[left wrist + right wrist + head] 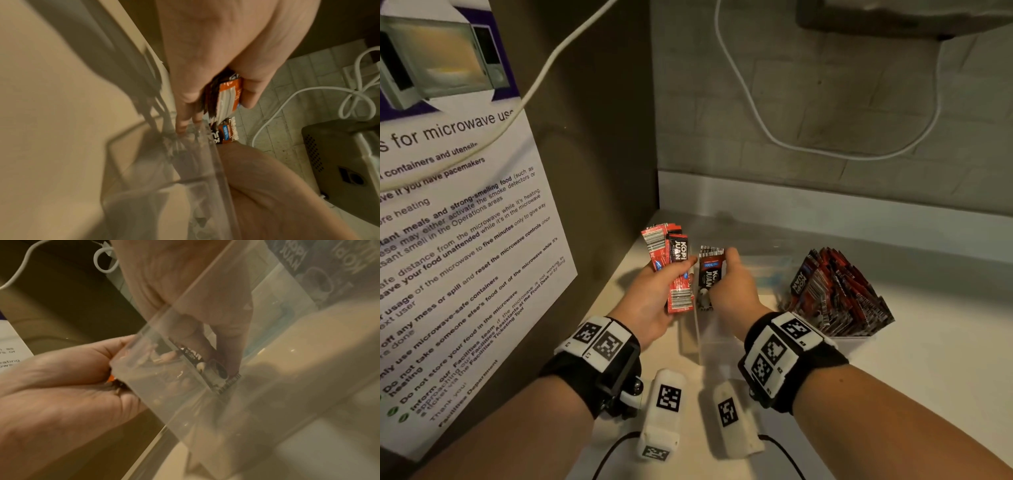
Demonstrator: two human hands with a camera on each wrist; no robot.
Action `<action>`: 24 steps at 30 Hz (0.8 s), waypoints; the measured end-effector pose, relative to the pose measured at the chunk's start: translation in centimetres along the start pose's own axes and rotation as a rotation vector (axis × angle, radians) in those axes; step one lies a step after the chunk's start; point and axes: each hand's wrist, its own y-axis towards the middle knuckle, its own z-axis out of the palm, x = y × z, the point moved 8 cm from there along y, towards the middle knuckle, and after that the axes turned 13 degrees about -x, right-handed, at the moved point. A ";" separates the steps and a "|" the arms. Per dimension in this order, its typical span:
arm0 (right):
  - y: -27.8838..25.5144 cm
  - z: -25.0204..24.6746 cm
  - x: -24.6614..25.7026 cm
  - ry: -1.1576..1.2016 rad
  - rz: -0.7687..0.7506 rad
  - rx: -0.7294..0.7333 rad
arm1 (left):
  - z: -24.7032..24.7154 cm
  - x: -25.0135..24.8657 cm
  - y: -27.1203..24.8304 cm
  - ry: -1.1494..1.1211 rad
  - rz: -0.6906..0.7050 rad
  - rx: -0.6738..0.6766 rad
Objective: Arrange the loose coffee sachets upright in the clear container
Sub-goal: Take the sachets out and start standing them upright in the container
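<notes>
Now, left hand: gripping a fanned bundle of red sachets, thumb lying across the front and fingers curling behind; the wrist view is showing the same bundle pinched between thumb and fingers.
Left hand position: hovering above the table, just left of the clear container, near the side panel.
Right hand: pinching a small stack of dark sachets by its upper part, fingers curling round the far side, thumb side hidden in the head view.
Stack in right hand: standing upright with its lower end reaching down inside the clear container; the right wrist view is showing the stack through the transparent wall, fingers pressing against it; whether its lower end is touching the floor I cannot tell.
Clear container: sitting on the table between the two hands, its left wall passing just beside the left hand's fingers.
Other sachets: leaning in a fanned row in a white tray to the right, near the container.
Background: poster on the left panel, white cable looping over the tiled wall.
</notes>
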 end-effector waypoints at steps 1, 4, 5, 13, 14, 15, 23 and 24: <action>0.1 0.0 0.0 -0.007 -0.009 -0.003 | 0.1 -0.1 0.0 -0.001 0.009 0.006; 0.2 0.1 -0.1 -0.025 -0.016 -0.004 | 0.4 -0.3 -0.2 -0.004 0.032 0.014; 0.2 0.2 -0.2 -0.026 -0.014 -0.002 | 0.4 -0.3 -0.2 -0.005 0.035 0.011; 0.5 0.3 -0.6 -0.047 -0.034 0.001 | 0.3 -0.1 -0.3 0.009 0.042 -0.014; 0.6 0.4 -0.7 -0.049 -0.030 -0.001 | 0.2 -0.1 -0.3 0.007 0.042 -0.019; 0.6 0.4 -0.8 -0.052 -0.028 -0.004 | 0.2 -0.1 -0.2 0.005 0.042 -0.024; 0.8 0.9 -0.9 -0.090 -0.055 0.005 | 0.0 0.1 -0.2 0.028 0.027 -0.040; 0.8 1.0 -0.9 -0.089 -0.062 0.009 | 0.0 0.0 -0.2 0.030 0.025 -0.042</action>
